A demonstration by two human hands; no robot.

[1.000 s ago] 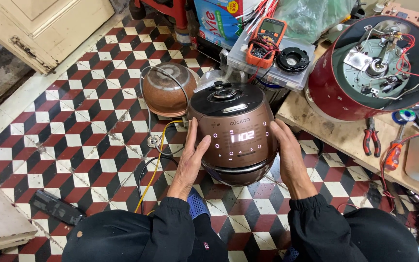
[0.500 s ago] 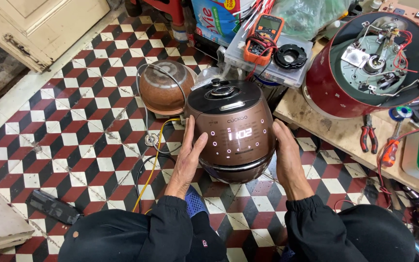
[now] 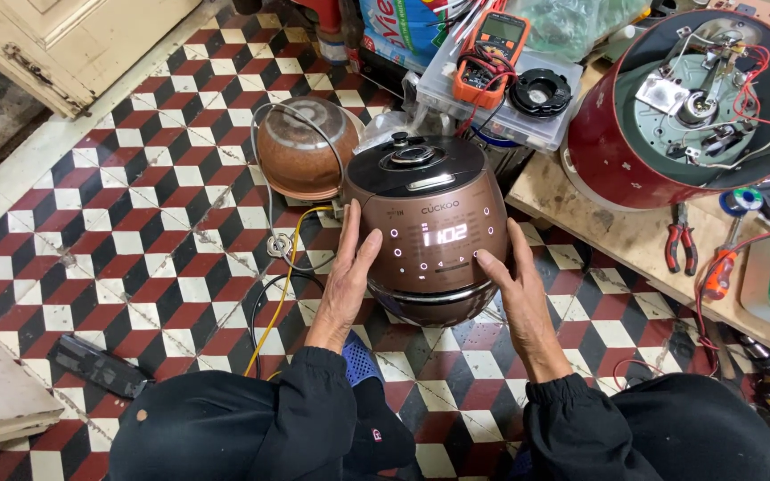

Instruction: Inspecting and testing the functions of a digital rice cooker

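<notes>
Since the earlier frame, brown rice cooker point(image 3: 428, 233) tipped nearer, display facing up; left hand point(image 3: 347, 276) and right hand point(image 3: 517, 287) spread flat on its sides, cooker between them above tiled floor point(image 3: 118, 258); risk: smooth shell could slip from open palms.

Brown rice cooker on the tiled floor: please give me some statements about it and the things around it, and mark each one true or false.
1. Both hands, left hand and right hand, rest on the sides of the brown rice cooker. True.
2. The cooker's front display is dark. False: it is lit.
3. The copper-coloured inner pot sits on the floor behind the cooker. True.
4. The red-handled pliers lie on the floor tiles. False: they lie on the wooden bench.
5. The red cooker on the bench shows wiring. True.
</notes>
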